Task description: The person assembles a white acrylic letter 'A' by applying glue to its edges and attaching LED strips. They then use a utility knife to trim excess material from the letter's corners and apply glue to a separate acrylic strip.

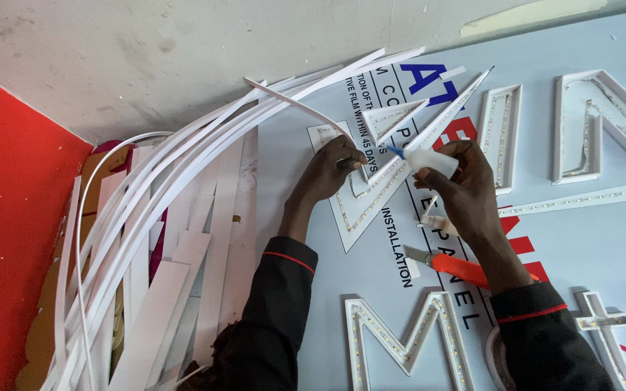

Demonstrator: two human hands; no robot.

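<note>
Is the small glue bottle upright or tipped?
Tipped: the glue bottle in the right hand lies nearly sideways, its blue nozzle aimed left at the triangular letter.

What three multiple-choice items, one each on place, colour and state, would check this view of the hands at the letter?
1. Where does the orange-handled knife lie?
A. On the panel, under the right forearm
B. On the red wall
C. Among the white strips

2. What colour is the nozzle of the glue bottle?
A. Red
B. Blue
C. Green

3. How is the bottle?
A. Lying loose on the panel
B. Standing capped
C. Held in the right hand, nozzle at the triangular letter

Answers: 1 A, it rests on the panel beside that sleeve; 2 B, the tip shows blue; 3 C, fingers wrap it while the left hand presses the letter.
</note>
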